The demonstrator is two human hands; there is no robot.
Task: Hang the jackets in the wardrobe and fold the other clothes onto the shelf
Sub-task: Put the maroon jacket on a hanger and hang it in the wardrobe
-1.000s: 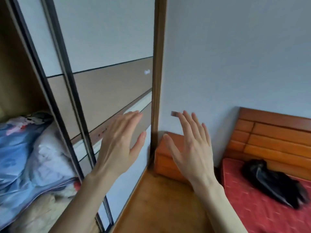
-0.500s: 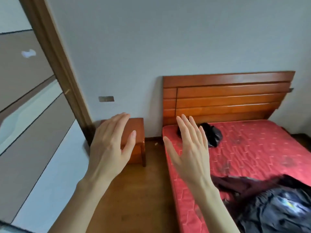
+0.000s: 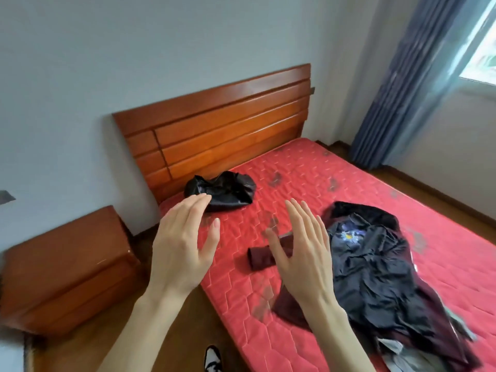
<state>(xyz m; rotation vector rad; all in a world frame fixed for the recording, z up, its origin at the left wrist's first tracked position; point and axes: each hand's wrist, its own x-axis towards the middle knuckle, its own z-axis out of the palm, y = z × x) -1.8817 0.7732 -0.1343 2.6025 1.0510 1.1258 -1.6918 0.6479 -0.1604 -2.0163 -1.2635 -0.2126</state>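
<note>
Hands hover empty at frame centre, left hand and right hand both spread wide with straight fingers, likely poised to pick the next garment. Clothes wait on the red bed: a dark pile at right, a black bundle by the headboard.

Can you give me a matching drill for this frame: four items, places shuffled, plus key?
Items:
1. shiny black garment
2. pile of dark clothes
3. nightstand
4. curtain

Places:
A. beside the window, far right
B. on the floor left of the bed
C. near the headboard on the red mattress
D. on the mattress, right of the right hand

Pairs: 1-C, 2-D, 3-B, 4-A
</note>
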